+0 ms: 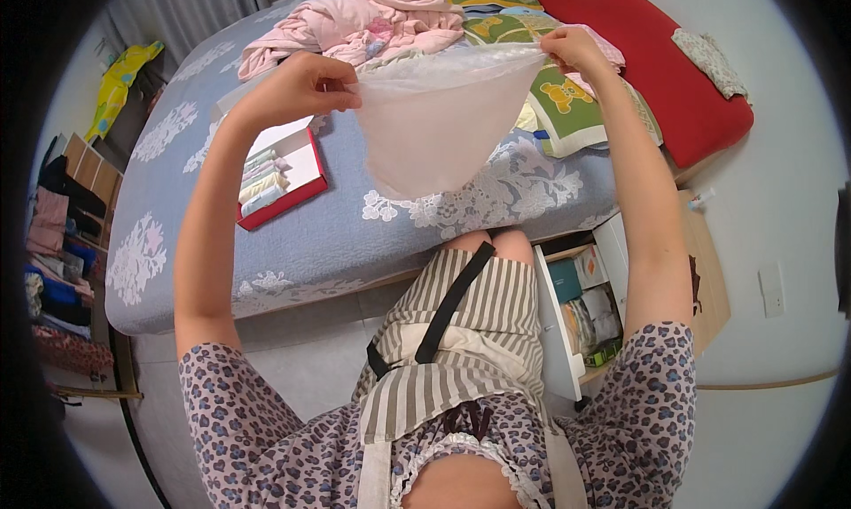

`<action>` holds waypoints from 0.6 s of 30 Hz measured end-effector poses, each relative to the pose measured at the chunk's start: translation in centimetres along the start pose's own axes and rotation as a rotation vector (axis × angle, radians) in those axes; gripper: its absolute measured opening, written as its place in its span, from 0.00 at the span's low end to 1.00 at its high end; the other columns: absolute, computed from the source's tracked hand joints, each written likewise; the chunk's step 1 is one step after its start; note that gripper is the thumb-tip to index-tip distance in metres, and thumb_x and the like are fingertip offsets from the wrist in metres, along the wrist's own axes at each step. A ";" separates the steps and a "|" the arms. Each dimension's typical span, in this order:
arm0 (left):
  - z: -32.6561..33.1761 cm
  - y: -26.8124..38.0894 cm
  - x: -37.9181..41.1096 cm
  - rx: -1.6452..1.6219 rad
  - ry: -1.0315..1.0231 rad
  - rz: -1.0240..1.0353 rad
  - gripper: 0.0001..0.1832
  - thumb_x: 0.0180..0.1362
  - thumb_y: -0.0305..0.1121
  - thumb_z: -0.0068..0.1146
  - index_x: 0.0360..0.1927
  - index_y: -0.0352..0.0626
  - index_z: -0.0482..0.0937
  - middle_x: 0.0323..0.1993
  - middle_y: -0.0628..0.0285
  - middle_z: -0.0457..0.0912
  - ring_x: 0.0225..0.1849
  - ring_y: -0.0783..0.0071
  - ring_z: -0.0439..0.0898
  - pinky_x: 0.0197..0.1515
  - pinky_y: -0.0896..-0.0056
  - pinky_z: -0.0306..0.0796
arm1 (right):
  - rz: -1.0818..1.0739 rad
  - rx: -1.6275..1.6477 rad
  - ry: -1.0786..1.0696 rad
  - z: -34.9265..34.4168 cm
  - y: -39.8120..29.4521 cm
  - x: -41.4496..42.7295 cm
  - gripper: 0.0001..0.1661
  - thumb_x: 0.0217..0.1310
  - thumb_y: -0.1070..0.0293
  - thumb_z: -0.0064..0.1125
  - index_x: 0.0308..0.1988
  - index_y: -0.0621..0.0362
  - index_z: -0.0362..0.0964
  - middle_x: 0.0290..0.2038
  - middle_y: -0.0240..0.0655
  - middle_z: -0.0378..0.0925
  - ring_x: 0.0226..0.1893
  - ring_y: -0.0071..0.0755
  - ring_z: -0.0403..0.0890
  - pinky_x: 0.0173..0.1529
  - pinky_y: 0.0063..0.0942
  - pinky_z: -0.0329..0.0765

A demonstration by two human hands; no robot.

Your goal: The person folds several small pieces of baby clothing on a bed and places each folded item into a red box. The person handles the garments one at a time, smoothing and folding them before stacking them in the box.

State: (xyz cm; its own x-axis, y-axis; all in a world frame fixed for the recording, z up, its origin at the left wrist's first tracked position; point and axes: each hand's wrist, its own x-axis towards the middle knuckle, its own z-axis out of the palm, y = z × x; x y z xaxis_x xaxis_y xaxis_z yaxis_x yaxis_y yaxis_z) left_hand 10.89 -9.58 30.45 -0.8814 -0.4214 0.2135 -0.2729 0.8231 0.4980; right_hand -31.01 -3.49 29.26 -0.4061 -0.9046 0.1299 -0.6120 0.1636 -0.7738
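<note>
A pale, thin garment or cloth (445, 123), slightly see-through, hangs stretched between my two hands above the bed. My left hand (306, 90) pinches its left upper corner. At the other upper corner, my right hand (573, 49) grips it between thumb and fingers. The lower part sags in a rounded curve over the bedspread (279, 270), which is blue with white floral patterns. Below my left wrist lies a red-and-white box (312, 167) with several rolled pastel cloths (262, 183) inside. What the cloth is exactly, I cannot tell.
Pink bedding (346, 24) is heaped at the back. Green bear-patterned towels (562, 103) lie to the right, beside a red padded headboard (625, 37). An open drawer (562, 336) with packed items juts out near my legs. Clothes (63, 243) hang along the left.
</note>
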 end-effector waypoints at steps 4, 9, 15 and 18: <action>-0.1 -2.0 0.0 0.077 0.109 -0.027 0.07 0.57 0.28 0.62 0.30 0.36 0.77 0.23 0.66 0.77 0.26 0.81 0.76 0.26 0.77 0.72 | -0.102 -0.273 0.027 -0.6 -0.6 -0.2 0.10 0.49 0.65 0.61 0.28 0.61 0.80 0.16 0.30 0.73 0.15 0.22 0.74 0.19 0.23 0.73; 0.2 -3.0 0.9 -0.020 0.231 -0.095 0.08 0.56 0.29 0.61 0.29 0.36 0.75 0.24 0.63 0.78 0.23 0.80 0.76 0.22 0.76 0.73 | -0.114 0.030 -0.004 -0.9 0.8 0.7 0.09 0.51 0.66 0.62 0.31 0.61 0.79 0.19 0.30 0.74 0.16 0.22 0.74 0.21 0.23 0.75; 0.3 -4.6 1.8 -0.011 0.434 -0.116 0.10 0.53 0.31 0.63 0.28 0.35 0.75 0.25 0.62 0.79 0.22 0.79 0.79 0.24 0.76 0.76 | 0.003 0.706 -0.058 -1.7 1.9 1.4 0.09 0.59 0.68 0.61 0.34 0.64 0.75 0.27 0.33 0.77 0.22 0.22 0.77 0.28 0.21 0.81; 0.7 -3.9 2.7 -0.121 0.497 -0.122 0.10 0.55 0.30 0.63 0.29 0.35 0.75 0.27 0.62 0.80 0.25 0.79 0.80 0.26 0.78 0.77 | -0.043 0.876 -0.065 -2.1 2.5 1.1 0.10 0.60 0.67 0.60 0.35 0.64 0.74 0.28 0.34 0.78 0.24 0.24 0.79 0.31 0.21 0.82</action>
State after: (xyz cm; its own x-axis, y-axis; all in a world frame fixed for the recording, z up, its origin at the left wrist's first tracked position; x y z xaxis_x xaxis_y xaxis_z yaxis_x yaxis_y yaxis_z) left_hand 9.32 -13.68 28.48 -0.5484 -0.6653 0.5066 -0.2895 0.7194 0.6314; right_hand -34.41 -3.30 28.75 -0.3386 -0.9280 0.1554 0.1258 -0.2083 -0.9699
